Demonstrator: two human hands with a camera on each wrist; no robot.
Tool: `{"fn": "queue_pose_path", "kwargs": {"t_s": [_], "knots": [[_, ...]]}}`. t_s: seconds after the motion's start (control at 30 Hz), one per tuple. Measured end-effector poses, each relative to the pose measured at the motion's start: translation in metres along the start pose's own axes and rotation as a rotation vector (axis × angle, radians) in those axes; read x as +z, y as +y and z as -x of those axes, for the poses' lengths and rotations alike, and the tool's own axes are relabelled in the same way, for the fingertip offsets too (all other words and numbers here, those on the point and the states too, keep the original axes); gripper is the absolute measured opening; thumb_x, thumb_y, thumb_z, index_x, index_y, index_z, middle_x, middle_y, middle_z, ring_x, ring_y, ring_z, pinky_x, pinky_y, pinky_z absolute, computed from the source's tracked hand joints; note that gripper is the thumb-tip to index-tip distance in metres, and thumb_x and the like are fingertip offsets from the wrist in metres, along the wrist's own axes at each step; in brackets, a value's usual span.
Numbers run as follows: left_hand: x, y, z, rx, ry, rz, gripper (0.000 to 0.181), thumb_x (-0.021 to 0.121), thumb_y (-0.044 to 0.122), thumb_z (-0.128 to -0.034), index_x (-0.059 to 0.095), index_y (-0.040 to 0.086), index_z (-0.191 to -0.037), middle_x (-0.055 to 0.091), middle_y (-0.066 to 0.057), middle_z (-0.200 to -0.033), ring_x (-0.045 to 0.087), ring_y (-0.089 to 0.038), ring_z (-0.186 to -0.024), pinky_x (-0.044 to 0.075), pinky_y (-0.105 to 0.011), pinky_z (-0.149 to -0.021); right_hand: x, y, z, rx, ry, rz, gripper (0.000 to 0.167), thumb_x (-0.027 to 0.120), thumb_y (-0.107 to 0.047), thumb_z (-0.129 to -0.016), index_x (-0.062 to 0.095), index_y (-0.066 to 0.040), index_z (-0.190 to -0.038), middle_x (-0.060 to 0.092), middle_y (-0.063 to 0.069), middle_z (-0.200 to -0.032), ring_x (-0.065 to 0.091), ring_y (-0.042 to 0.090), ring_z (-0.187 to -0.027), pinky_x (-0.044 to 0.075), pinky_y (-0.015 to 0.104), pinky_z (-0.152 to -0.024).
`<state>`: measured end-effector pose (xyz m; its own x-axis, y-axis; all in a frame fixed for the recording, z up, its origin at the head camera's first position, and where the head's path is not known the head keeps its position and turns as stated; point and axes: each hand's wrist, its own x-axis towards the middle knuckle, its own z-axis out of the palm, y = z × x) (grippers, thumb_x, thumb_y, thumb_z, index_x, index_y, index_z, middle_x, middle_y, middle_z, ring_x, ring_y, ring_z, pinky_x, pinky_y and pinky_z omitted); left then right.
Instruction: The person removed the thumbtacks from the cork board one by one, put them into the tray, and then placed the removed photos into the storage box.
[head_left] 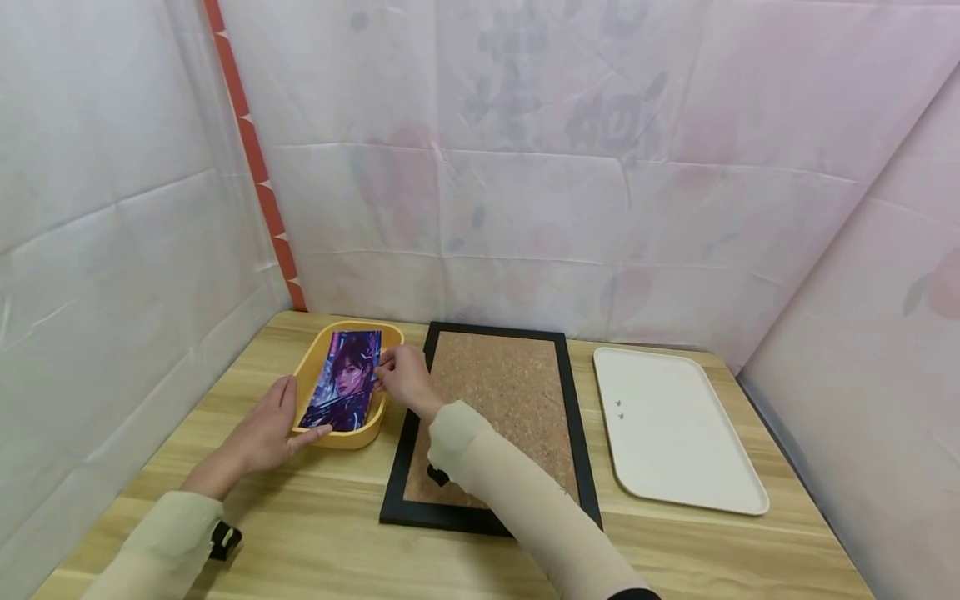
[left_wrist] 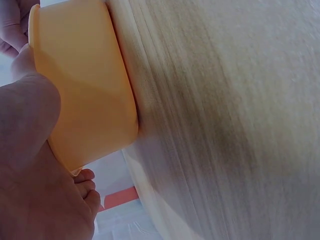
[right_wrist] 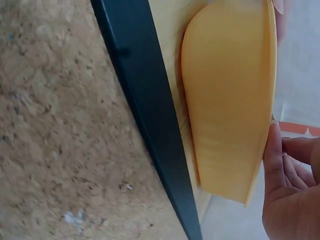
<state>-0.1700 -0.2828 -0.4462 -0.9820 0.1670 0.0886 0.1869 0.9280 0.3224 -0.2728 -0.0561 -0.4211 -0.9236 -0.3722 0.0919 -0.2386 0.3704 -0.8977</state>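
A yellow plastic bin [head_left: 365,437] stands at the left of the table. In it lies a glossy picture card [head_left: 348,379] with a purple and blue printed portrait, its lower end near the front rim. My left hand [head_left: 258,429] holds the bin at its front left corner, thumb along the front rim and fingers at the left side. At the bin's right rim, my right hand [head_left: 405,375] pinches the card's right edge between thumb and forefinger. The right wrist view shows those fingers [right_wrist: 274,157] beside the rim; the bin wall hides most of the card there.
Right of the bin lies a cork board [head_left: 495,375] in a black frame, partly under my right forearm. Farther right, a white tray [head_left: 690,433] carries two tiny dark items [head_left: 619,409] near its left edge. Curtains hang behind and beside the wooden table [head_left: 315,533].
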Motion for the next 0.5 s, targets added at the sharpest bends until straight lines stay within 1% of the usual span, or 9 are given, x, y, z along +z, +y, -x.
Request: {"fn": "queue_pose_path", "kwargs": {"t_s": [0.03, 0.1, 0.17, 0.23, 0.27, 0.33, 0.37, 0.43, 0.5], "knots": [[0.0, -0.001, 0.0, 0.002, 0.001, -0.001, 0.115, 0.065, 0.06, -0.094, 0.012, -0.025, -0.151, 0.018, -0.046, -0.154, 0.028, -0.062, -0.139, 0.029, -0.068, -0.113, 0.0, -0.001, 0.0, -0.006, -0.012, 0.02, 0.007, 0.064, 0.005, -0.097, 0.07, 0.008, -0.097, 0.072, 0.016, -0.084, 0.075, 0.033, -0.076, 0.06, 0.026, -0.059], [0.001, -0.003, -0.001, 0.021, 0.024, -0.003, 0.115, 0.067, 0.06, -0.0932, 0.014, -0.025, -0.15, 0.02, -0.046, -0.153, 0.03, -0.062, -0.137, 0.031, -0.069, -0.111, -0.002, -0.003, 0.0, -0.015, -0.032, 0.073, 0.01, 0.064, 0.004, -0.098, 0.071, 0.008, -0.103, 0.074, 0.017, -0.088, 0.076, 0.032, -0.077, 0.058, 0.023, -0.058], [0.003, -0.006, -0.002, 0.059, 0.051, -0.014, 0.113, 0.068, 0.059, -0.0926, 0.018, -0.025, -0.149, 0.026, -0.046, -0.149, 0.036, -0.062, -0.133, 0.036, -0.07, -0.108, -0.006, -0.004, 0.0, -0.031, -0.057, 0.173, 0.013, 0.065, 0.0, -0.098, 0.072, 0.007, -0.106, 0.075, 0.015, -0.092, 0.075, 0.028, -0.081, 0.057, 0.02, -0.06], [0.006, -0.011, -0.003, 0.084, 0.059, -0.032, 0.112, 0.066, 0.061, -0.0932, 0.02, -0.026, -0.147, 0.029, -0.046, -0.146, 0.038, -0.061, -0.132, 0.037, -0.07, -0.107, -0.013, -0.006, 0.002, -0.06, -0.079, 0.279, 0.016, 0.067, -0.004, -0.097, 0.072, 0.005, -0.11, 0.076, 0.013, -0.098, 0.074, 0.024, -0.088, 0.057, 0.021, -0.066], [0.005, -0.01, -0.003, 0.082, 0.052, -0.036, 0.112, 0.066, 0.061, -0.0927, 0.021, -0.026, -0.147, 0.03, -0.046, -0.145, 0.039, -0.062, -0.131, 0.038, -0.07, -0.106, -0.018, -0.007, 0.004, -0.079, -0.089, 0.327, 0.018, 0.067, -0.005, -0.097, 0.073, 0.004, -0.111, 0.076, 0.013, -0.101, 0.073, 0.023, -0.091, 0.057, 0.022, -0.07], [0.001, -0.007, -0.003, 0.056, 0.011, -0.043, 0.114, 0.065, 0.064, -0.0924, 0.021, -0.026, -0.146, 0.03, -0.047, -0.145, 0.038, -0.062, -0.131, 0.037, -0.07, -0.107, -0.029, -0.007, 0.008, -0.122, -0.11, 0.394, 0.021, 0.067, -0.008, -0.098, 0.072, 0.004, -0.114, 0.074, 0.014, -0.108, 0.071, 0.023, -0.097, 0.058, 0.025, -0.077], [-0.002, -0.005, -0.002, 0.035, -0.01, -0.048, 0.115, 0.064, 0.066, -0.0917, 0.021, -0.026, -0.147, 0.03, -0.046, -0.145, 0.038, -0.061, -0.132, 0.036, -0.07, -0.107, -0.036, -0.006, 0.01, -0.135, -0.124, 0.392, 0.024, 0.066, -0.008, -0.098, 0.07, 0.005, -0.118, 0.073, 0.016, -0.113, 0.07, 0.024, -0.101, 0.058, 0.027, -0.082], [-0.008, 0.002, -0.001, 0.001, -0.04, -0.056, 0.116, 0.065, 0.066, -0.0903, 0.023, -0.025, -0.147, 0.028, -0.046, -0.147, 0.034, -0.062, -0.134, 0.032, -0.071, -0.11, -0.05, -0.004, 0.016, -0.163, -0.145, 0.397, 0.028, 0.064, -0.009, -0.099, 0.066, 0.005, -0.123, 0.071, 0.019, -0.118, 0.07, 0.027, -0.104, 0.059, 0.032, -0.086], [-0.013, 0.009, -0.001, -0.016, -0.041, -0.061, 0.113, 0.067, 0.066, -0.0896, 0.025, -0.021, -0.149, 0.027, -0.043, -0.149, 0.03, -0.06, -0.137, 0.027, -0.07, -0.113, -0.068, 0.0, 0.024, -0.173, -0.156, 0.4, 0.031, 0.063, -0.011, -0.101, 0.063, 0.005, -0.128, 0.068, 0.02, -0.123, 0.069, 0.029, -0.106, 0.059, 0.036, -0.088]]}}
